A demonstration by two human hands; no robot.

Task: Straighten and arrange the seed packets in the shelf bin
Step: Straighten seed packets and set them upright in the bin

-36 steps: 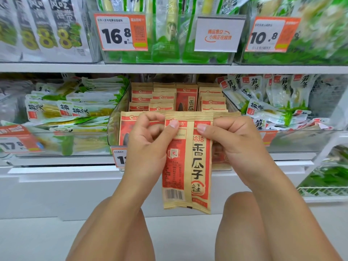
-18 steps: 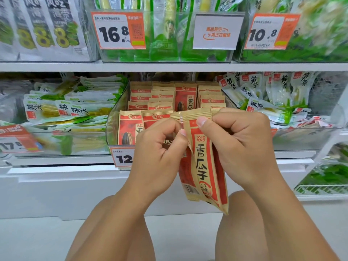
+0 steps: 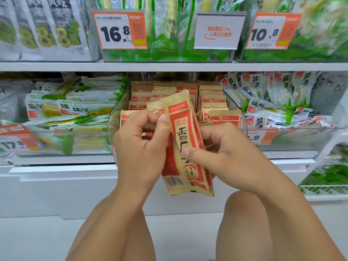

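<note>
Seed packets (image 3: 185, 140), tan kraft paper with red panels, are held a few together in front of a clear shelf bin (image 3: 113, 117), tilted so their tops lean left, the front one printed with the brand 洽洽 above large black characters beginning 香瓜, and a barcode showing on the packet behind it near the lower edge. The left hand (image 3: 139, 147) grips the bunch from the left, thumb laid along the front packet's upper edge and fingers curled behind. The right hand (image 3: 222, 157) pinches the same bunch from the right, its thumb pressed across the middle of the front packet and covering part of the lettering, fingers curled round the back. Behind the hands, the bin holds rows of matching packets standing upright, their red tops bearing the same 洽洽 logo. Neighbouring bins to either side carry white-and-green packs (image 3: 252, 87) marked 笋条. Orange-and-white price tags read 16.8 (image 3: 119, 30) and 10.8 (image 3: 271, 32) on the upper shelf, where a white card (image 3: 219, 31) between them carries orange writing; a tag at lower left (image 3: 17, 140) shows 17.8, and one at right (image 3: 261, 136) is partly hidden, showing .9. Bare knees fill the bottom of the head view.
</note>
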